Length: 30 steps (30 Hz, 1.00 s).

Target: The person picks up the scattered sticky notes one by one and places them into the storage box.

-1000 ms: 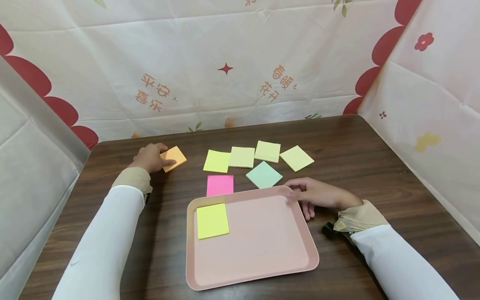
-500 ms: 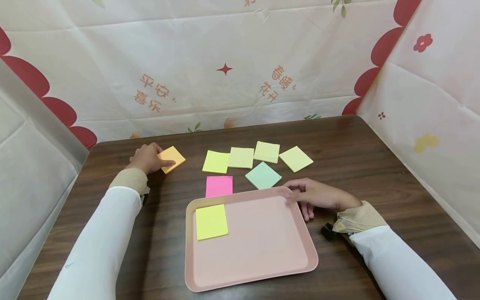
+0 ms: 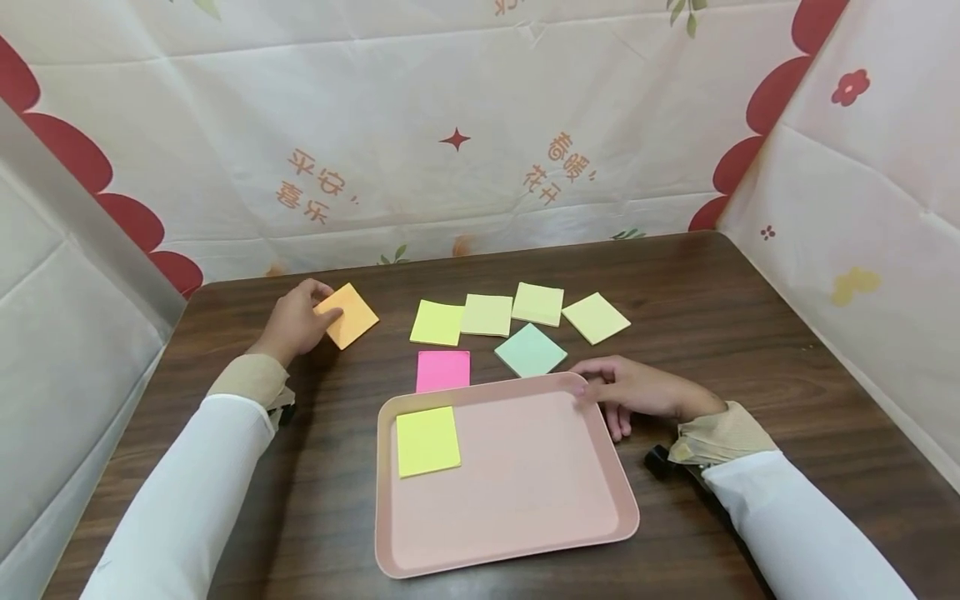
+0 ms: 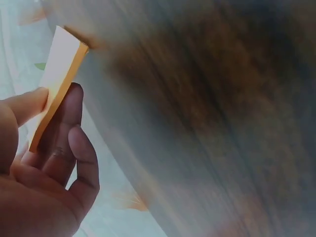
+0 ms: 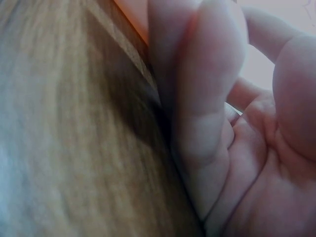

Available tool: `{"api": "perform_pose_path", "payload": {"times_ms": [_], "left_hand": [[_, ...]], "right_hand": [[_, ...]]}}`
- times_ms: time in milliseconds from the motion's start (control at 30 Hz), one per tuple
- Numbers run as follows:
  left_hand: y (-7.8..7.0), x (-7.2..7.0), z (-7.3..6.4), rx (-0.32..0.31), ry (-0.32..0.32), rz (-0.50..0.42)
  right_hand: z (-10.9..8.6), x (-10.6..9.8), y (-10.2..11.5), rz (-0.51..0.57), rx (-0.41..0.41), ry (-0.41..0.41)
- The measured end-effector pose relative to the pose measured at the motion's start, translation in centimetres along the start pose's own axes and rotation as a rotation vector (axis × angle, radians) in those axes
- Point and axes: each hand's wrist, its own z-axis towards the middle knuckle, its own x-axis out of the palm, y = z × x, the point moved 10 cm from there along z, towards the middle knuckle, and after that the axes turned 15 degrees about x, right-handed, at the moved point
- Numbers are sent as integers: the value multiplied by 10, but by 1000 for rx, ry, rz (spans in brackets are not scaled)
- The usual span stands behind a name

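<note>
orange pad (image 3: 351, 317): left of frame, upper half | left hand (image 3: 288, 325) grip: pinched on pad, thumb one side | right hand (image 3: 637, 387) grip: pinched on tray (image 3: 517, 475) corner | pad seems light, bendy; best held by edge

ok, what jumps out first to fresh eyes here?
Probably the pink tray, near the middle of the brown table, with a yellow pad in its far-left corner. Then the magenta pad beyond the tray, and the orange pad pinched in the left hand at far left.
</note>
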Motion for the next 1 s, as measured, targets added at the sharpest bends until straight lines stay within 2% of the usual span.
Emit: {"api": "perform_pose_path", "payload": {"times_ms": [233,500,700,800,1000], "left_hand": [[-17,-9,-13,107,-60,1],[-50,-25,-36,190,-154,-72],[-88,-17,-55,281,-166,-130],[-106,-10,-67,326,-150,-163],[-137,11,-86,386,-58,-234]], "right_hand": [[-1,0,1,-5,-10,-8],[0,0,0,-8,-5,-1],[0,-1,0,-10,-12,-5],[0,-1,0,-18,-16,-11],[1,-3,0,-17,-7,-20]]}}
